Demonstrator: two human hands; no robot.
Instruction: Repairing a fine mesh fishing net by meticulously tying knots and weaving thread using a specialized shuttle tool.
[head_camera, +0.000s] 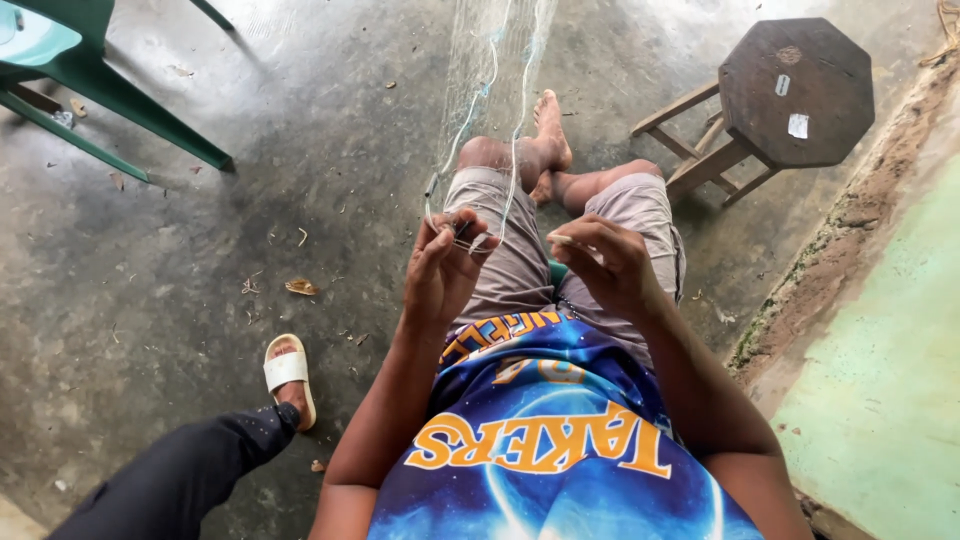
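Fishing net | left hand fingers pinched on its edge | right hand fingers pinching pale netting needle

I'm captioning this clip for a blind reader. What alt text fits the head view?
Seen from above, a seated person's left hand pinches the edge of a fine fishing net stretching away over their knees, while the right hand holds a small pale tool beside it. Around them are a concrete floor, a wooden stool, a green chair and another person's sandalled foot.
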